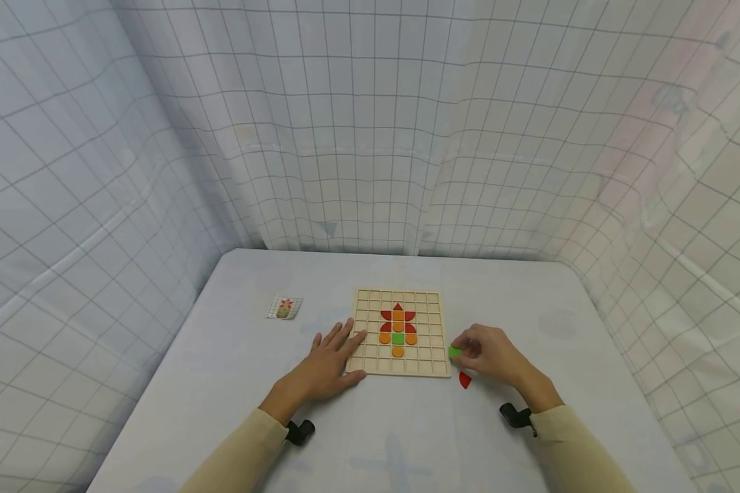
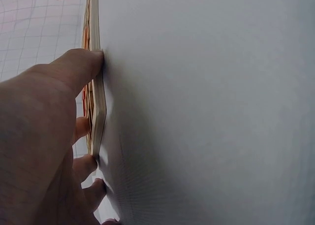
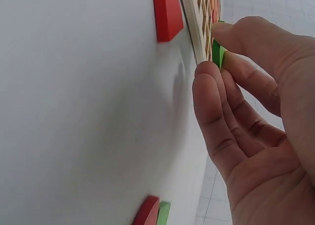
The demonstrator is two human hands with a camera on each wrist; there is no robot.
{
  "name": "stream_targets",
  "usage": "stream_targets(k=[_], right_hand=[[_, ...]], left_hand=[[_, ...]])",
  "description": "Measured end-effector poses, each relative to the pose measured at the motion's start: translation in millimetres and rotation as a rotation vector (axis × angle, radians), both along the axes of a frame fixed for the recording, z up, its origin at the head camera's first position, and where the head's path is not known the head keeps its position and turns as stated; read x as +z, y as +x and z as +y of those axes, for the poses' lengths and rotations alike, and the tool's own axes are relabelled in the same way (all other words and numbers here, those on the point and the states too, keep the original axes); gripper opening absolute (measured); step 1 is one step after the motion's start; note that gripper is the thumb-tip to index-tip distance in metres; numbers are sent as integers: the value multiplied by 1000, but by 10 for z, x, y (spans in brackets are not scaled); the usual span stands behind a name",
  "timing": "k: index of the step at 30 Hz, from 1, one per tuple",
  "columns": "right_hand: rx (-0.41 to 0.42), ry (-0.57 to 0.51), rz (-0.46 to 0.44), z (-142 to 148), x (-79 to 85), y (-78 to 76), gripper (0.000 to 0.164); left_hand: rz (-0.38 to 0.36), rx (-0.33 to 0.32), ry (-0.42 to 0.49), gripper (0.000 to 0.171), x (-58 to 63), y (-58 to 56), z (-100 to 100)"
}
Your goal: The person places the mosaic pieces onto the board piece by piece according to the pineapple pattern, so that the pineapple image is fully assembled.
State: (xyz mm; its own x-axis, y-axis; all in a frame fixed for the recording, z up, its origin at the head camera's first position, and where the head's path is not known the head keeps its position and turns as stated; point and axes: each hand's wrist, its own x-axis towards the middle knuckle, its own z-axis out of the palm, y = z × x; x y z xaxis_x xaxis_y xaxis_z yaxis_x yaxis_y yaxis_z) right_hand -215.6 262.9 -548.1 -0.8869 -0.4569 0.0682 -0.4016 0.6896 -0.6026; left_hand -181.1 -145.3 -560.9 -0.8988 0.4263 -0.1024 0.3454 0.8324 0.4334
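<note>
A wooden grid board lies on the table with red, orange and green pieces set in its middle squares. Among them are a green square and a round orange piece in front of it. My left hand rests spread at the board's left front corner; its thumb touches the board's edge in the left wrist view. Just past the right edge of the board, my right hand pinches a small green piece between thumb and fingertips, above the table. A loose red piece with a curved side lies by that hand.
A pattern card with a red, orange and green picture lies left of the board. In the right wrist view, another red piece and a green piece lie on the table. White gridded curtains surround the table.
</note>
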Motion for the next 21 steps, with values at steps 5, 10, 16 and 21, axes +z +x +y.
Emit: stream_targets(k=[5, 10, 16, 21], right_hand=[[36, -32, 15, -138, 8, -13, 18], [90, -47, 46, -310, 6, -34, 19], [151, -39, 67, -519, 11, -61, 20], [156, -35, 65, -660, 5, -62, 16]], left_hand=[[-2, 1, -2, 87, -10, -4, 1], [-5, 0, 1, 87, -9, -3, 4], [-8, 4, 0, 87, 13, 2, 5], [-11, 9, -4, 88, 11, 3, 9]])
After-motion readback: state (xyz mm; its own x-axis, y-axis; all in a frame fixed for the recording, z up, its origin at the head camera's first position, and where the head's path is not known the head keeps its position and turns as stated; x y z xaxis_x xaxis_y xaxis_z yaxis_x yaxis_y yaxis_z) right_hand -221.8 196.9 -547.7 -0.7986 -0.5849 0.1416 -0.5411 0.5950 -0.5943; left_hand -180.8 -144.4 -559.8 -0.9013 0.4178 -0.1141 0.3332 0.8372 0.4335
